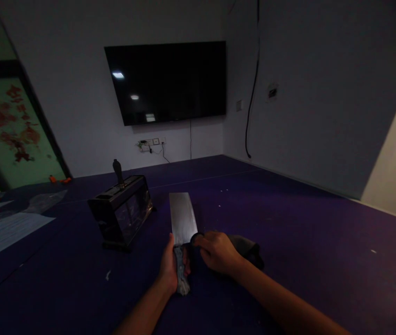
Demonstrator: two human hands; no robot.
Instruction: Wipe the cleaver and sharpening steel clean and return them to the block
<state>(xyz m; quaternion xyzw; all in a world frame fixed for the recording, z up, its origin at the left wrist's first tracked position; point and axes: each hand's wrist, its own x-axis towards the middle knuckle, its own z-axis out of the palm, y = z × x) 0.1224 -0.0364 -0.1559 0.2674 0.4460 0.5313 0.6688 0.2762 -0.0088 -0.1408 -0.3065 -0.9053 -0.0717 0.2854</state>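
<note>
My left hand [170,265] is wrapped round the grey, worn-looking handle of a cleaver [183,216]. The cleaver's broad metal blade points up and away from me. My right hand [218,251] is closed on a small black rounded thing [197,238] at the lower right corner of the blade, by the handle. What that black thing is I cannot make out. Behind the right wrist lies a dark, soft-looking object [246,245], partly hidden. Left of the cleaver stands a black knife block [123,209] with clear sides and one black handle [117,171] sticking out of its top.
The dark blue-purple surface [288,223] reaches to the walls. Printed paper [9,232] and clear plastic [46,201] lie at the left, with an orange item [60,179] beyond. A television [170,83] hangs on the wall above sockets; a black cable [253,93] dangles at the right.
</note>
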